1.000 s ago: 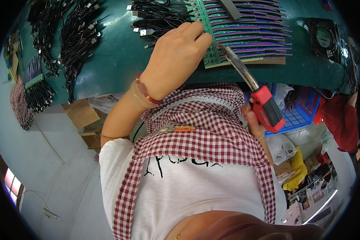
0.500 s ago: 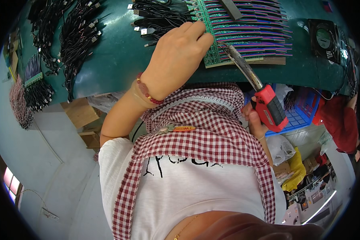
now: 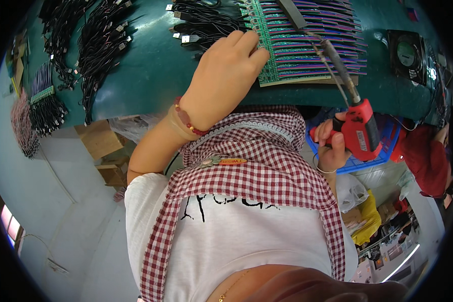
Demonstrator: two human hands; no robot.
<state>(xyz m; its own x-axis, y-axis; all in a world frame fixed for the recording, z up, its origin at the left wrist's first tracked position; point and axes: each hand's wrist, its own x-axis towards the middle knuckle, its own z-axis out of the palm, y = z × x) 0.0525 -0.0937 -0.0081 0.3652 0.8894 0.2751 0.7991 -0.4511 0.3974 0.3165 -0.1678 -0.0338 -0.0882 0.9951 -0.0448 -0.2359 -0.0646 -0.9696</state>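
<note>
My right hand (image 3: 333, 147) is wrapped round the red and black handle of a trigger-type soldering gun (image 3: 363, 131). Its metal barrel slants up and left, with the tip above the coloured wires and a thin tube alongside. A panel of green circuit boards (image 3: 268, 63) lies on the table, with rows of multicoloured wires (image 3: 317, 64) running off to its right. At the panel's left edge my left hand (image 3: 229, 75) is closed, its fingertips curled down; what they pinch is hidden beneath them. Black USB cables (image 3: 206, 25) lie just beyond that hand.
A flat grey bar (image 3: 293, 14) rests across the wires. More black cable bundles (image 3: 103, 55) lie on the green table (image 3: 151, 70) at left. A black device with a round face (image 3: 407, 55) sits at right. Below the table edge is a blue crate (image 3: 375, 163).
The soldering gun has shifted right and its tip up and away from my left fingers, and its thin tube now shows. My left hand stays nearly in place, slightly lower.
</note>
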